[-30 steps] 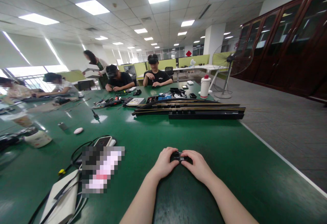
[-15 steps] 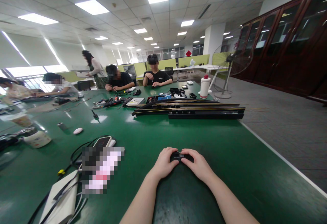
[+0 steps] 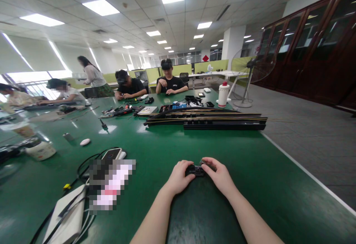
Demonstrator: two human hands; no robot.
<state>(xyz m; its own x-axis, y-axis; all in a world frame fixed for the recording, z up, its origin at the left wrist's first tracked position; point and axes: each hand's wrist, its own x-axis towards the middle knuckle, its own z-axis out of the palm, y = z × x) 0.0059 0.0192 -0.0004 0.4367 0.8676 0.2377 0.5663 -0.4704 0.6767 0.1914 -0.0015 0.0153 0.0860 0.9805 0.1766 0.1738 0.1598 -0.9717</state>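
Note:
Low over the green table, my left hand (image 3: 179,177) is closed around the left end of a small black part (image 3: 197,171), its exact kind too small to make out. My right hand (image 3: 219,175) is at the part's right end, thumb and forefinger pinching a small dark piece (image 3: 203,162) slightly above it. Whether the piece is fully separate from the black part cannot be told. My palms hide some of both.
Long black rails (image 3: 225,125) with thin rods lie across the table ahead. To my left are a white power bank (image 3: 69,214), cables, a blurred phone screen (image 3: 114,184) and a white oval object (image 3: 85,142). Several people sit across the table; a white bottle (image 3: 223,95) stands at its far edge.
My right hand has shifted slightly right and lifted its fingers, showing more of the black part and the small dark piece. My left hand stays put. A person behind has moved left.

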